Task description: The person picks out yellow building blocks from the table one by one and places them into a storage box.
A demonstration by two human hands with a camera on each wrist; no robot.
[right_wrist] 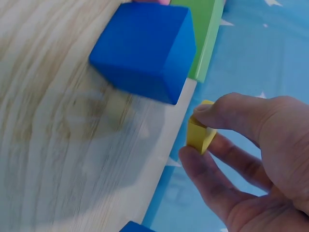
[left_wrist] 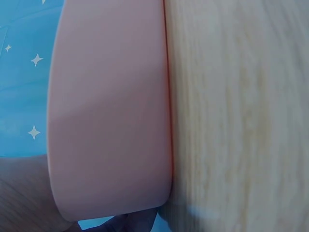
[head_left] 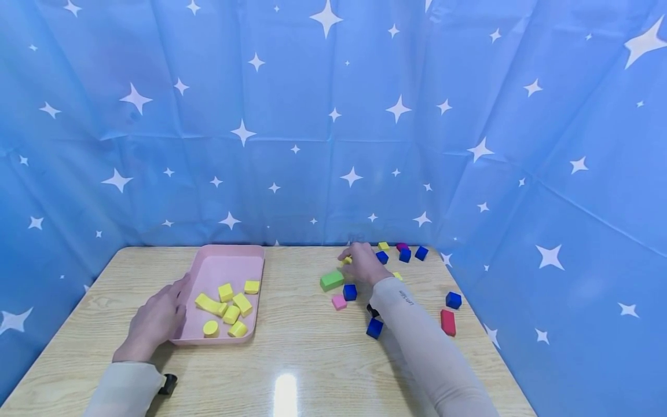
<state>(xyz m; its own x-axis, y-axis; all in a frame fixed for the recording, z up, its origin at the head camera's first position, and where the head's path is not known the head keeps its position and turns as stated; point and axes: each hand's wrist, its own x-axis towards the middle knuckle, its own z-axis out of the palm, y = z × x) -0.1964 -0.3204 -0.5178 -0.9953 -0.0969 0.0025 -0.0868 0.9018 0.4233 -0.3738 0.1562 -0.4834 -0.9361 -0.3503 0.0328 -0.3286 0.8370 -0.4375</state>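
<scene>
The right hand (head_left: 366, 265) pinches a small, smooth, angular yellow block (right_wrist: 197, 136) at its nine o'clock, between thumb and fingertips; the left hand (head_left: 157, 315) touches a smooth-walled pink tray (head_left: 216, 340), whether gripping I can't tell.

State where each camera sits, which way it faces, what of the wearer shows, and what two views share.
Head: on the head, facing forward and down at the table; left hand, right hand and sleeved forearms show.
Left wrist: on that wrist, facing the wall of the pink tray; part of the left hand shows.
Right wrist: on that wrist, facing a yellow block pinched by the visible right hand.
Shared: head and right wrist show the green block.
</scene>
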